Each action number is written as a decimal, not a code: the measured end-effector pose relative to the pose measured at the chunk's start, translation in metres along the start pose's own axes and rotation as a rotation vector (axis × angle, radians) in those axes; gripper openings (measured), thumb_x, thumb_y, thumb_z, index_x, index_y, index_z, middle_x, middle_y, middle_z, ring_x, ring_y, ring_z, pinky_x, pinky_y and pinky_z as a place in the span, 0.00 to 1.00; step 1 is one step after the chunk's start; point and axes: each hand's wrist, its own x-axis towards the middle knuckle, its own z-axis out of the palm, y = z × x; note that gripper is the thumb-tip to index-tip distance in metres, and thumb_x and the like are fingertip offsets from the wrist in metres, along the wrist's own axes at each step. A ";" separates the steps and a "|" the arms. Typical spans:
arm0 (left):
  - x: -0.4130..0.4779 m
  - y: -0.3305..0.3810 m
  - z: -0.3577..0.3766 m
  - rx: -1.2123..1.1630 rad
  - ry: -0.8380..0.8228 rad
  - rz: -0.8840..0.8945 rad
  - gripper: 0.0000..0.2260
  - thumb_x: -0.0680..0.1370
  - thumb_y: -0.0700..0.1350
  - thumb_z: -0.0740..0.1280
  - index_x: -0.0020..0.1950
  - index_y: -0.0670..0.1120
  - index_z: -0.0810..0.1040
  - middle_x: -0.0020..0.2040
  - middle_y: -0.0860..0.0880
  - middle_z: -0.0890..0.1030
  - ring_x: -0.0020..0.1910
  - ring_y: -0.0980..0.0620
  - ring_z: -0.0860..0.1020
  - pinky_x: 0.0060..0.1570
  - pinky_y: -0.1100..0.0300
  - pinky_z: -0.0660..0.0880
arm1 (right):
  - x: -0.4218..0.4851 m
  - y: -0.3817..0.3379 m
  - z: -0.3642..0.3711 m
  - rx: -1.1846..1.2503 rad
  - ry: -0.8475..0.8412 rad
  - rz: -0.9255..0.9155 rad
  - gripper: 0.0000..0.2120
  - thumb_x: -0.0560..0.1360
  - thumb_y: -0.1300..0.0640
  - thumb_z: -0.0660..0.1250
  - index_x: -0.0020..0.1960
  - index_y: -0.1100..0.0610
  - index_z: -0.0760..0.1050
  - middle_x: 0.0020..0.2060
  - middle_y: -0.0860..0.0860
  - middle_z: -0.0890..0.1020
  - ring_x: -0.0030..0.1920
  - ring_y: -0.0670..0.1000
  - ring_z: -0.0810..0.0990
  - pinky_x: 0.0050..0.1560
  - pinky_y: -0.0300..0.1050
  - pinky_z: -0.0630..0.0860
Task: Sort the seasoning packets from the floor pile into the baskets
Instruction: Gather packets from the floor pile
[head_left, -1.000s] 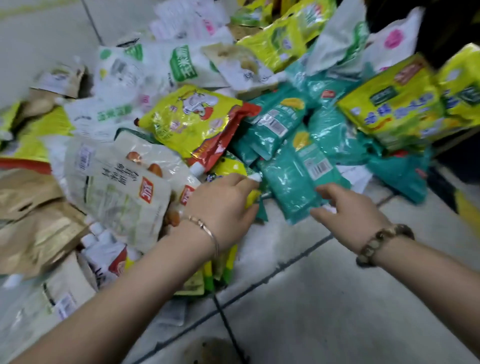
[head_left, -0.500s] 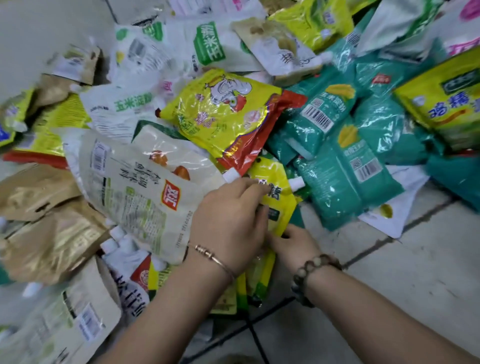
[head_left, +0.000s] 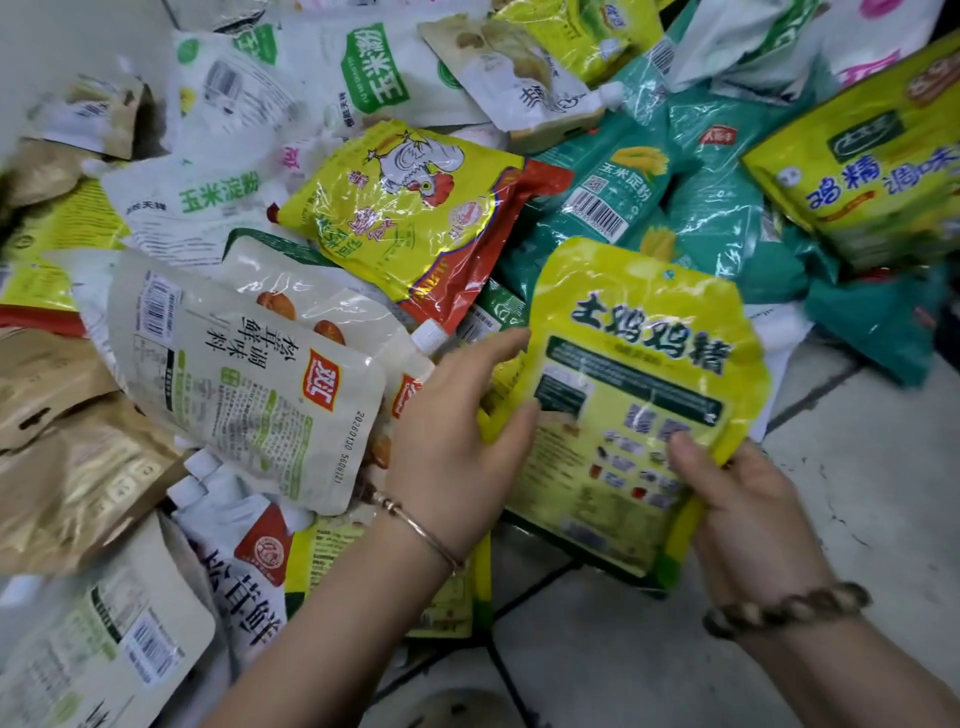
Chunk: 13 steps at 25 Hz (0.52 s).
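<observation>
Pinching the glossy yellow-green plastic seasoning packet (head_left: 639, 395) by its lower corner, the right hand (head_left: 748, 509) holds it over the floor pile (head_left: 249, 374); the left hand (head_left: 457, 441) clasps its left edge.

Bright even light; glare on yellow packet (head_left: 639, 395); edges blurred.

Pale grey tiled floor (head_left: 857, 519): bare stretch right of and below the fingers (head_left: 691, 457). Dark grout lines (head_left: 535, 587) cross beneath them. Thin metal bangle (head_left: 426, 525) and brown beaded bracelet (head_left: 784, 608) lie wristward.
</observation>
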 end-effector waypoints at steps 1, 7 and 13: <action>0.000 0.007 0.003 -0.141 -0.032 -0.083 0.23 0.70 0.46 0.69 0.64 0.53 0.70 0.58 0.57 0.76 0.59 0.62 0.73 0.60 0.64 0.71 | -0.002 -0.009 -0.008 0.012 -0.003 -0.019 0.08 0.69 0.58 0.65 0.47 0.56 0.78 0.43 0.52 0.85 0.42 0.51 0.84 0.39 0.49 0.82; 0.012 0.012 0.004 -0.561 -0.434 -0.454 0.23 0.63 0.44 0.78 0.56 0.51 0.76 0.45 0.56 0.84 0.44 0.60 0.81 0.43 0.67 0.78 | -0.004 -0.031 -0.015 0.143 -0.150 -0.002 0.18 0.68 0.56 0.62 0.57 0.60 0.75 0.46 0.57 0.84 0.43 0.55 0.84 0.34 0.48 0.81; 0.007 0.006 -0.014 -0.336 -0.315 -0.410 0.14 0.66 0.39 0.76 0.45 0.52 0.77 0.45 0.55 0.83 0.44 0.56 0.82 0.50 0.57 0.78 | 0.005 -0.013 0.014 0.187 -0.219 0.139 0.16 0.74 0.52 0.61 0.56 0.60 0.76 0.46 0.58 0.84 0.45 0.57 0.84 0.34 0.49 0.80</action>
